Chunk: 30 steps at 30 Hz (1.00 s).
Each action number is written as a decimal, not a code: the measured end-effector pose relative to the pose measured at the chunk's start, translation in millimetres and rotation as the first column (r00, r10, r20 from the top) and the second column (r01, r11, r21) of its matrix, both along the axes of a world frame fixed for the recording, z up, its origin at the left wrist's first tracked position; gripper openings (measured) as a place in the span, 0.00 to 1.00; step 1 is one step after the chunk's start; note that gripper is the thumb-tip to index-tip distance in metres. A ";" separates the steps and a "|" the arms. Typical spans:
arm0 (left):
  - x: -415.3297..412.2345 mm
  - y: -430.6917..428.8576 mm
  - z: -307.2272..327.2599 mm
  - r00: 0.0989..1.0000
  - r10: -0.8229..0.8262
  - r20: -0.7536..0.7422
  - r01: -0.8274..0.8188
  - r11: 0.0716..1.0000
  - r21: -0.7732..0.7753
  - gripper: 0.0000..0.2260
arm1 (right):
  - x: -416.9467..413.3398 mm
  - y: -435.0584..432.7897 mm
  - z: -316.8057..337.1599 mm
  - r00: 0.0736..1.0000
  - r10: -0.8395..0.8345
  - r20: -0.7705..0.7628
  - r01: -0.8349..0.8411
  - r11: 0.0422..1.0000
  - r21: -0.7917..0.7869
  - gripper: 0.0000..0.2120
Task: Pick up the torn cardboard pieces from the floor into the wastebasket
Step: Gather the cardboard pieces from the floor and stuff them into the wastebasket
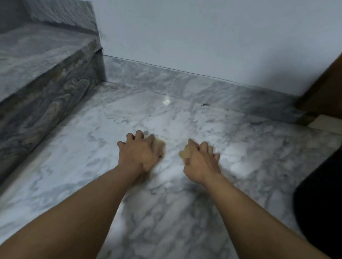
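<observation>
Both my arms reach forward over the grey-white marble floor [159,210]. My left hand [138,151] is closed around a tan cardboard piece [160,144] that pokes out past its fingers. My right hand [201,160] is closed on another tan cardboard piece [183,154], which shows at its thumb side. Both hands are low, close to the floor, and blurred. A dark, rounded object [328,193] at the right edge may be the wastebasket; I cannot tell for sure.
Marble stair steps [38,57] rise on the left. A pale wall [214,34] with a marble skirting closes the far side. A brown wooden door frame [333,85] stands at the right. A small white scrap [165,102] lies near the skirting.
</observation>
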<state>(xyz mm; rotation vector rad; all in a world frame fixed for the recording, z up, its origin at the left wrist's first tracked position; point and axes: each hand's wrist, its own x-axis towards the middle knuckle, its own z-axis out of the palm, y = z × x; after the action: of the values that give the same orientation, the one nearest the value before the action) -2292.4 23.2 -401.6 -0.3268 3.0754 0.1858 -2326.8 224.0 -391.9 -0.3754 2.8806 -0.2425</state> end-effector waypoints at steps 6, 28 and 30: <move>75.6 36.4 -11.2 0.987 0.149 -0.063 -0.152 0.987 -0.049 0.40 | 62.2 29.0 -19.9 0.977 -0.016 -0.211 0.020 1.000 0.017 0.26; 120.7 63.3 2.8 0.954 0.282 -0.100 -0.260 0.947 0.189 0.47 | 118.9 61.2 -20.0 0.964 -0.145 -0.222 0.152 0.988 0.019 0.26; 121.3 64.4 4.9 0.949 0.307 -0.069 -0.287 0.936 0.205 0.48 | 117.7 61.5 -20.7 0.966 -0.135 -0.220 0.145 0.989 0.027 0.26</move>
<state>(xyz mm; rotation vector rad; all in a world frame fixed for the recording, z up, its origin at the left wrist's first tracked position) -2171.1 87.5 -396.6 -0.7946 3.0514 0.5215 -2209.1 285.4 -412.6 -0.2016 3.1275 -0.1729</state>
